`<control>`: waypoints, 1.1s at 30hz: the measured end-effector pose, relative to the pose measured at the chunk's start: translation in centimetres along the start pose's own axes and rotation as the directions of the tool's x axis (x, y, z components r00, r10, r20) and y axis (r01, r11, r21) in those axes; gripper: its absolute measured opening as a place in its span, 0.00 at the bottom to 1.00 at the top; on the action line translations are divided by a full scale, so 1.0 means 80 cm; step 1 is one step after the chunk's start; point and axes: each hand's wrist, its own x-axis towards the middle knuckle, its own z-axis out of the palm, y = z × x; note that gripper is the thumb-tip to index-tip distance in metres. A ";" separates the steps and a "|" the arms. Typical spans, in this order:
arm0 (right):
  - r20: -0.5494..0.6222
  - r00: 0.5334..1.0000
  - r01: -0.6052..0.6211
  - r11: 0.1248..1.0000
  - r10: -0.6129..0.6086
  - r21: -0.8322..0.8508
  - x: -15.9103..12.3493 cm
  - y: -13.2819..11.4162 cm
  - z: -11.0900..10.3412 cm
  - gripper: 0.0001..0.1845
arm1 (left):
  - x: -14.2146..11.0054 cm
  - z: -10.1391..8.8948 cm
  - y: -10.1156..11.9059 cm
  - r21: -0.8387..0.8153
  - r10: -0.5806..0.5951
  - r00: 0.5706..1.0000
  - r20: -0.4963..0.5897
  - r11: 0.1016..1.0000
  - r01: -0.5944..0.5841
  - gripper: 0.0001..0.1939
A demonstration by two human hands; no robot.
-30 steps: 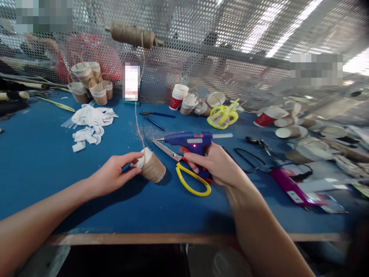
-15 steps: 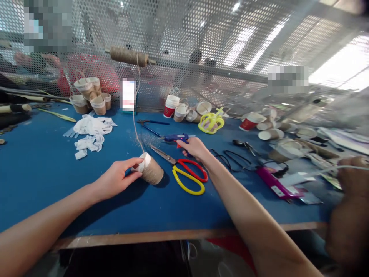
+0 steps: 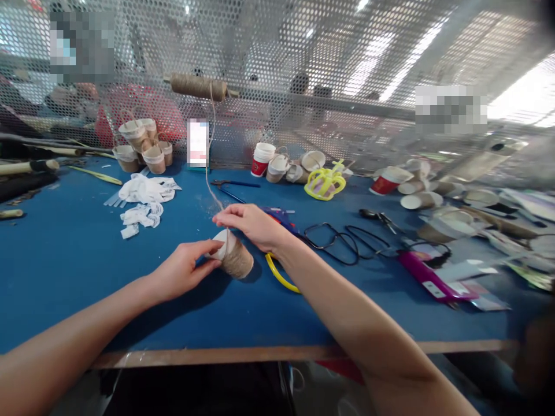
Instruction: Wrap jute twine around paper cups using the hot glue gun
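Observation:
My left hand (image 3: 184,267) pinches the white rim of a paper cup (image 3: 237,257) wrapped in brown twine, which lies tilted just above the blue table. Over the cup, my right hand (image 3: 247,222) has its thumb and fingers closed on the twine (image 3: 210,185). That strand runs up from the cup to a twine spool (image 3: 198,86) on a rod at the mesh. Beneath my right hand and forearm, the scissors are mostly hidden; part of a yellow handle (image 3: 280,276) shows. A blue glue gun (image 3: 281,217) lies behind my right wrist, partly covered.
Twine-wrapped cups (image 3: 152,159) are stacked back left, near white lace scraps (image 3: 145,190). Blue pliers (image 3: 236,185), red paper cups (image 3: 262,159) and a yellow crown-shaped piece (image 3: 325,182) lie along the back. A black cable (image 3: 347,245) and a purple device (image 3: 429,280) are at right.
My right hand has let go of the glue gun and moved left to take the twine above the cup. My left hand still holds the cup. The other person's hand at right has drawn back.

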 end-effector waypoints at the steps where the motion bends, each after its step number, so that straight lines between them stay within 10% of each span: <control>1: -0.056 0.998 0.010 1.000 -0.009 0.015 -0.004 -0.002 -0.002 0.11 | 0.000 -0.001 0.001 -0.020 -0.016 1.000 0.009 1.000 0.016 0.09; 11: -0.365 0.930 0.050 0.999 -0.046 0.000 -0.060 -0.007 -0.014 0.11 | -0.001 -0.001 0.009 -0.291 -0.130 0.990 0.052 0.946 0.139 0.07; 33: -0.282 0.959 0.041 0.995 -0.014 0.091 -0.063 0.014 -0.002 0.12 | -0.012 -0.001 0.016 -0.142 0.109 0.994 -0.013 0.984 -0.110 0.05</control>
